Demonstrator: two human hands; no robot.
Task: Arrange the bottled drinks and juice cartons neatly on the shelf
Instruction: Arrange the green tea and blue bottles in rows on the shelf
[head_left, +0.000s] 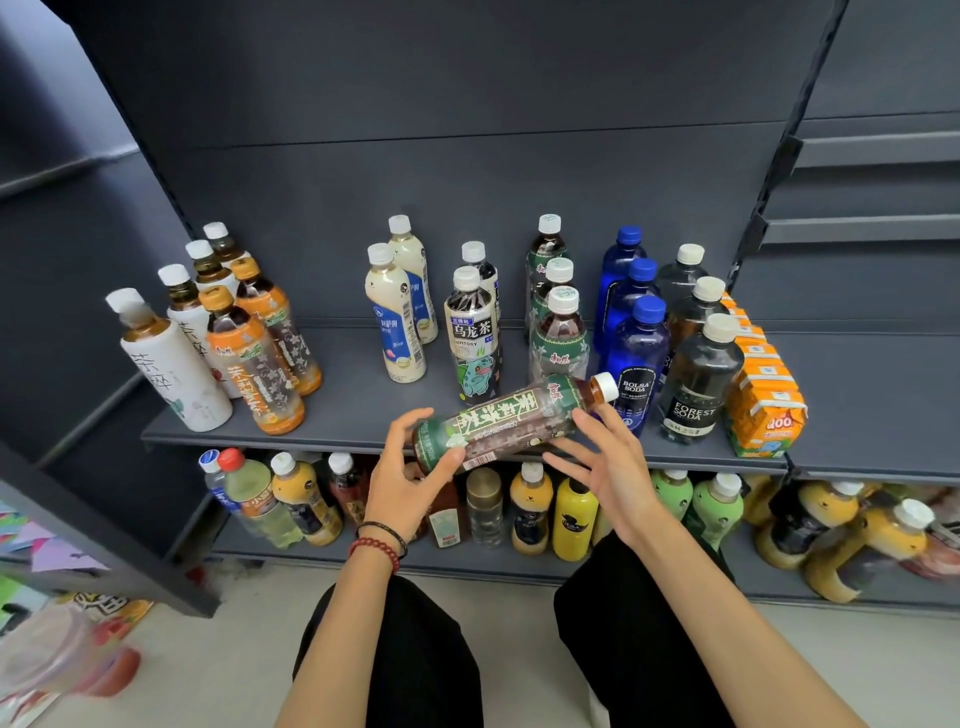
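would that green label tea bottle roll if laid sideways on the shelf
Probably: the green-label tea bottle is round-bodied, so on the flat shelf it could roll. It looks full of dark tea, so likely hefty for its size. The left hand grips only its base, so it may tilt.

Blurred clear tub (47, 652), coloured papers (52, 558) at lower left.

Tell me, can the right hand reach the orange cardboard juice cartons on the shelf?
Probably yes. The right hand is open beside the green-labelled plastic bottle the left hand grips, and the orange cardboard juice cartons stand unblocked at the front edge of the grey shelf.
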